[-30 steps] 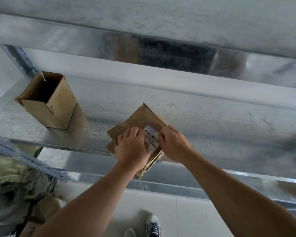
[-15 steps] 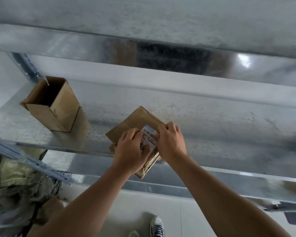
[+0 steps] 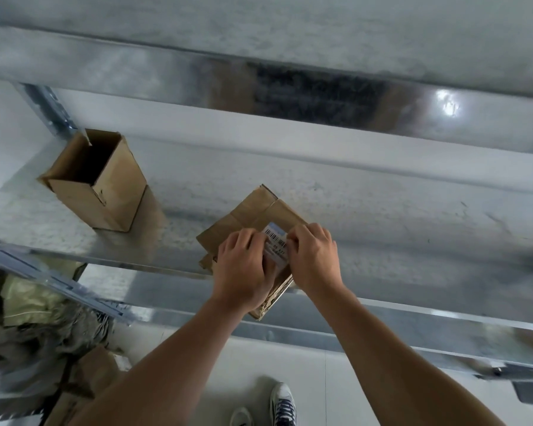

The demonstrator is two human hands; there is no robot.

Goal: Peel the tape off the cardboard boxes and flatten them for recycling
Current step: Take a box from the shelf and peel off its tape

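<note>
A flattened brown cardboard box [image 3: 253, 215] lies on the metal shelf [image 3: 382, 229], its near end hanging over the front edge. A white barcode label [image 3: 277, 242] is stuck on its top. My left hand [image 3: 243, 272] lies on the box with curled fingers at the label's left side. My right hand [image 3: 313, 256] has its fingertips curled at the label's right edge, pinching it. A second cardboard box [image 3: 99, 182] stands upright and open-topped at the shelf's left.
A shiny upper shelf beam [image 3: 290, 84] hangs over the work area. Below left, a heap of crumpled packing and cardboard scraps [image 3: 43, 327] lies on the floor. My shoes [image 3: 282, 405] stand on the pale floor under the shelf.
Both hands have drawn closer together over the label, the right fingertips moving onto its right edge. The box has barely shifted.
</note>
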